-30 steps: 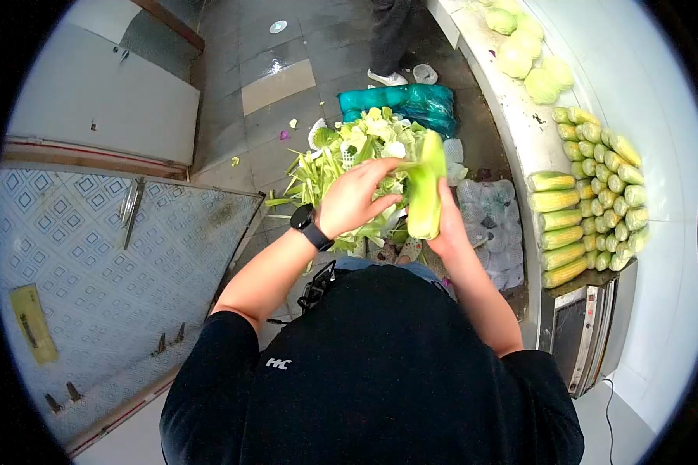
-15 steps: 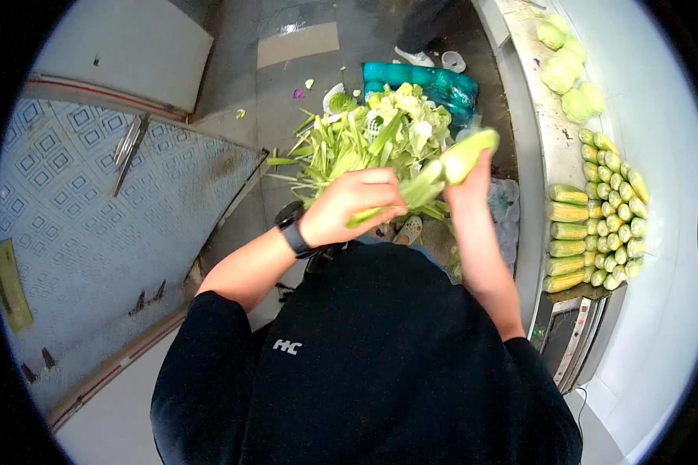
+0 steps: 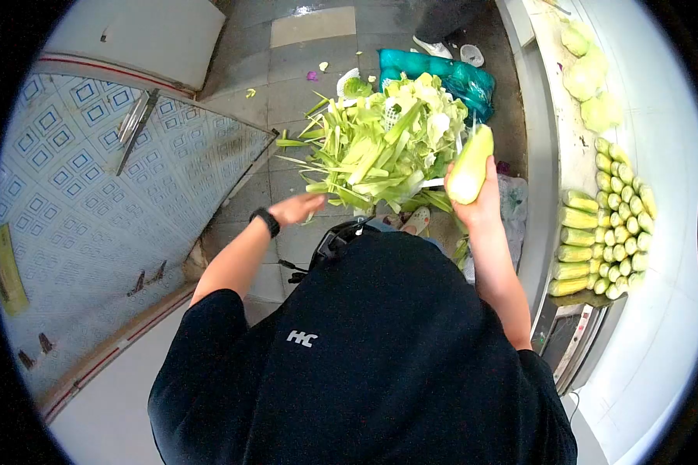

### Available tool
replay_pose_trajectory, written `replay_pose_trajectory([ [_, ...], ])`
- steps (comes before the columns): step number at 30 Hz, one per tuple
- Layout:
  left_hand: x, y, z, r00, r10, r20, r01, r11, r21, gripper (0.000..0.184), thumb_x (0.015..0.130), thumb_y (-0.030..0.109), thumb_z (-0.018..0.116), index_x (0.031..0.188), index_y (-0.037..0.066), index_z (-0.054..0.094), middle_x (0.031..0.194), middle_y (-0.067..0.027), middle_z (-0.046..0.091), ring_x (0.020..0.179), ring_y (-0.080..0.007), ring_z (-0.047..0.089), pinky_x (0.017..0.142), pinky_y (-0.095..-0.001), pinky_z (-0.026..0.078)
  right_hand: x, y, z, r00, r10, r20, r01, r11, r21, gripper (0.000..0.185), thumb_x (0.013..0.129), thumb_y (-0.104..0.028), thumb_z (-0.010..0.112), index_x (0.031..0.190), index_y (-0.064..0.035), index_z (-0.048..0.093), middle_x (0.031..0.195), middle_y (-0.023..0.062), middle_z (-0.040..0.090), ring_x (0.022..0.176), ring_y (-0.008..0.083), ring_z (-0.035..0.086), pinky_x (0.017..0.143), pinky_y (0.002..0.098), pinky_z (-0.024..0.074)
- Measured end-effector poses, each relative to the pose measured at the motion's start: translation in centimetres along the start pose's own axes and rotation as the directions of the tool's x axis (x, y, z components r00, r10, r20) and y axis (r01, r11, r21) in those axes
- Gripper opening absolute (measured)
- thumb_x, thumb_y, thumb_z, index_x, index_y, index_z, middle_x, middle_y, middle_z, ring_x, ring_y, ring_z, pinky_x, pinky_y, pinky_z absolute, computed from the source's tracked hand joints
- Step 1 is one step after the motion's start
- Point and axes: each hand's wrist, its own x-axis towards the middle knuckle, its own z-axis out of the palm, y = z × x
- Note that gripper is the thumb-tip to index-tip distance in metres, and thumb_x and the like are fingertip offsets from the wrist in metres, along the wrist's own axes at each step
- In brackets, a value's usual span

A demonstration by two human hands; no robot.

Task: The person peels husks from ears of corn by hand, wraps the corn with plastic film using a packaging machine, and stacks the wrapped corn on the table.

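Note:
An ear of corn in pale green husk (image 3: 471, 167) is in my right hand (image 3: 479, 198), which is wrapped round its lower part, right of the leaf pile. My left hand (image 3: 299, 208) is away from the corn, at the left edge of the pile, with nothing seen in it; its fingers are blurred and look stretched out. The big heap of green husks and leaves (image 3: 376, 151) lies in front of my body. Many husked ears of corn (image 3: 620, 209) are stacked on the ledge at the right.
A teal net bag (image 3: 442, 76) lies behind the heap. Cabbages (image 3: 589, 77) sit on the white ledge (image 3: 560, 147). Clear plastic bags (image 3: 512, 201) are on the floor at the right. Another person's shoe (image 3: 433, 46) shows beyond. A patterned panel (image 3: 77, 194) stands left.
Strips of husk have come away from the corn, and my left hand has let go and moved left. My right hand still holds the corn, now upright. The view has shifted.

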Motion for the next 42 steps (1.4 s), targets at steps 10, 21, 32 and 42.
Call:
replay_pose_trajectory([
  [10,-1.2,-8.7,11.5,0.985,-0.126,-0.116,0.004,0.693,-0.721,0.072,0.103,0.061,0.021,0.145,0.009,0.047,0.141,-0.0057,0.055,0.126,-0.0180,0.052,0.108,-0.0313,0.036,-2.8,2.3,2.6,0.988,0.088,0.126,-0.070,0.988,-0.137,0.054,0.098,-0.056,0.048,0.122,-0.0085,0.059,0.101,0.0134,0.065,0.088,0.0288,0.064,0.074,0.0431,0.0559],
  [21,-1.7,-4.9,4.5,0.854,-0.081,-0.514,-0.132,0.921,-0.366,0.074,0.101,0.061,0.034,0.144,0.001,0.045,0.143,-0.0195,0.051,0.133,-0.0272,0.046,0.113,-0.0370,0.032,-2.8,2.9,5.2,0.939,0.115,0.323,0.010,0.933,-0.361,0.056,0.101,-0.052,0.046,0.129,-0.0046,0.054,0.103,0.0132,0.068,0.085,0.0270,0.070,0.075,0.0406,0.0593],
  [32,-6.0,27.2,3.3,0.202,0.857,-0.475,-0.653,0.479,0.586,0.043,0.081,0.012,0.076,0.119,0.000,0.062,0.104,-0.0100,0.061,0.088,-0.0195,0.065,0.079,-0.0318,0.054,-3.6,6.1,8.2,0.882,-0.201,0.426,0.456,0.590,-0.666,0.050,0.098,-0.033,0.063,0.134,-0.0012,0.049,0.118,0.0067,0.061,0.103,0.0131,0.057,0.091,0.0296,0.0470],
  [42,-3.6,28.8,5.4,0.452,0.709,-0.541,-0.737,0.639,0.222,0.016,0.085,0.005,0.072,0.096,0.001,0.062,0.083,-0.0006,0.062,0.076,-0.0076,0.058,0.069,-0.0244,0.050,-3.8,5.4,6.6,0.804,-0.339,0.489,0.595,0.434,-0.676,0.046,0.100,-0.035,0.059,0.131,-0.0020,0.050,0.114,0.0052,0.061,0.099,0.0122,0.056,0.089,0.0289,0.0458],
])
